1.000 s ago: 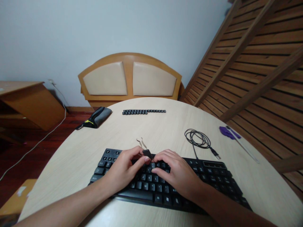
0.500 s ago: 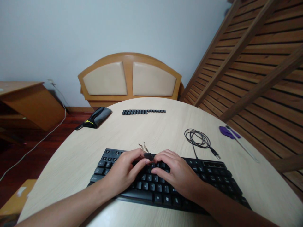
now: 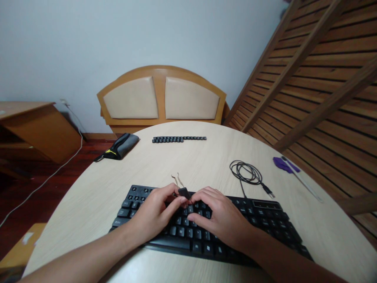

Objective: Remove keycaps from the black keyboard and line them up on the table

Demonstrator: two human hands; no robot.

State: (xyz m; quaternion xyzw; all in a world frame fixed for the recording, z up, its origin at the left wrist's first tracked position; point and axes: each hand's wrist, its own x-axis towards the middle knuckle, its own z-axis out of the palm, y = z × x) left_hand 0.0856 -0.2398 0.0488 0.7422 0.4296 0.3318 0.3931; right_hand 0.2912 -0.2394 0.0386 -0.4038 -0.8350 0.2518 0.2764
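Note:
A black keyboard lies across the near part of the table, with several keycaps gone at its upper left. Between thumb and fingers, my left hand grips a keycap puller by its small black body. Two thin metal prongs stick up from it, and its lower wires reach down toward the upper middle keys. My right hand rests over the keys just right of the puller, fingers bent and thumb apart from the index finger. That index fingertip is close to the puller's lower wires; whether it touches them I cannot tell.
Removed keycaps stand in rows at the far side of the round table. A coiled cable lies behind the keyboard. A dark pouch sits far left; a purple cloth and a thin stick lie right.
The puller has tilted slightly, its prongs shifting a little left and up. My left fingers moved slightly with it; my right hand stays nearly in place.

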